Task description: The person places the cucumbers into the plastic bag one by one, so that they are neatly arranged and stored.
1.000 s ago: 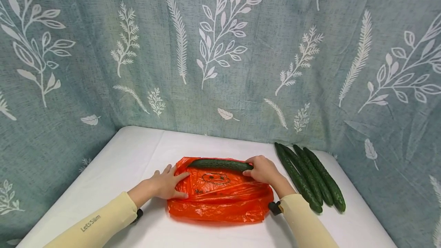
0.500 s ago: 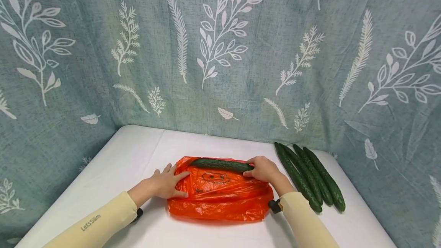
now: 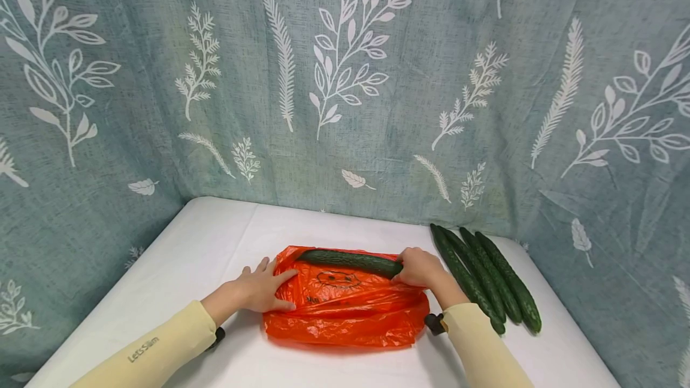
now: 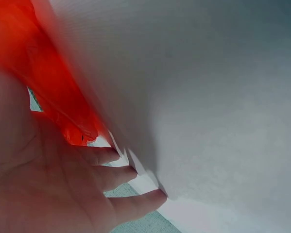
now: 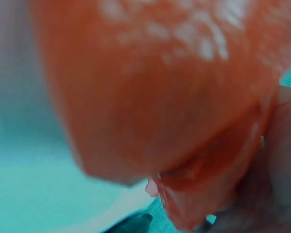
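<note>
A dark green cucumber (image 3: 350, 260) lies along the far side of a red plastic bag (image 3: 345, 322), partly wrapped by it at the left end. My right hand (image 3: 423, 268) curls around the cucumber's right end, thumb in front and fingers behind, against the bag's edge. In the right wrist view the glossy bag (image 5: 150, 97) fills most of the picture and hides the fingertips. With fingers spread, my left hand (image 3: 264, 289) rests on the bag's left side. Its palm and several extended fingers show in the left wrist view, beside the bag (image 4: 43, 63).
Several cucumbers (image 3: 485, 280) lie side by side on the right of the white table (image 3: 215, 244). A blue-green curtain (image 3: 345, 76) with white leaf patterns hangs behind and at both sides.
My right hand has shifted slightly right along the cucumber, showing a little more of it. The left hand keeps its place on the bag.
</note>
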